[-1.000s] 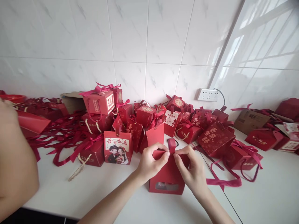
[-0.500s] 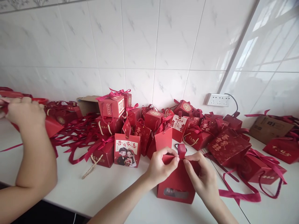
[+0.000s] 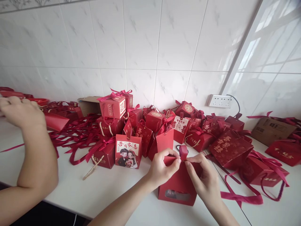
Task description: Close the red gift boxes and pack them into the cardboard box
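Note:
Right in front of me a red gift box (image 3: 178, 180) stands upright on the table, with a small clear window low on its front. A red strap loop (image 3: 183, 152) rises from the middle of its top edge. My left hand (image 3: 164, 168) pinches that edge just left of the loop, thumb and forefinger closed. On the other side, my right hand (image 3: 203, 172) grips the edge with its thumb and fingers. The fingertips partly hide how the loop is fixed. A box with a printed couple (image 3: 128, 152) stands to the left of my left hand.
Many finished-looking red boxes (image 3: 111, 106) crowd the back, some stacked. Loose dark red ribbons (image 3: 77, 131) lie at left, more at right. A co-worker's arm (image 3: 37, 157) reaches in from the left. A socket strip (image 3: 220, 101) is on the tiled wall; cardboard (image 3: 270, 130) lies right.
My hands and the box between them stay almost still. At left the co-worker's hand has shifted slightly, and the red box near it now lies farther right.

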`<action>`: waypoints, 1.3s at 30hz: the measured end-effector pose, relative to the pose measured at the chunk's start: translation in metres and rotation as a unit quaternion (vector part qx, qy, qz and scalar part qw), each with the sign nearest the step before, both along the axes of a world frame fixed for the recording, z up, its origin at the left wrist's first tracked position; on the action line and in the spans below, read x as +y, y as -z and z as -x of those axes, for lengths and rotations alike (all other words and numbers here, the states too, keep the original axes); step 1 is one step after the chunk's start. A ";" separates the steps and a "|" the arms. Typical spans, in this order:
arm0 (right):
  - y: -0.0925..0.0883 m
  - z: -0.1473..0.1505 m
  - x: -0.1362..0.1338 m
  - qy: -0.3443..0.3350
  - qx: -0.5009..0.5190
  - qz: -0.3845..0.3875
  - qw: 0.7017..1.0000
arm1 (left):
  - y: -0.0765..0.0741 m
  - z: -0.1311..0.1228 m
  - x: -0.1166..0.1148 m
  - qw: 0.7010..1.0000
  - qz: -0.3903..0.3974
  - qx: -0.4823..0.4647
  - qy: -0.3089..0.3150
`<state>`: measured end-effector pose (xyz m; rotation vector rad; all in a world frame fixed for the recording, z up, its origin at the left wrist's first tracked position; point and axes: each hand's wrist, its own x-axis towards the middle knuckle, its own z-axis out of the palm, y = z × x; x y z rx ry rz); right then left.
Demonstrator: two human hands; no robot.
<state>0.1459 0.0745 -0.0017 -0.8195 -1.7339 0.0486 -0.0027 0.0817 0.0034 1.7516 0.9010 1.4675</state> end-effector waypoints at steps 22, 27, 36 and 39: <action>0.001 -0.001 0.000 0.000 -0.001 -0.003 1.000 | 0.000 0.000 0.000 1.000 -0.005 0.000 -0.001; 0.001 -0.001 -0.001 0.001 -0.002 -0.002 1.000 | 0.001 0.000 0.001 1.000 -0.007 -0.003 -0.001; 0.001 -0.001 -0.001 0.007 -0.001 -0.005 1.000 | 0.001 0.000 0.000 1.000 -0.009 -0.001 -0.001; 0.000 0.000 0.000 0.010 -0.001 -0.005 1.000 | 0.001 0.000 0.000 1.000 -0.007 0.001 -0.002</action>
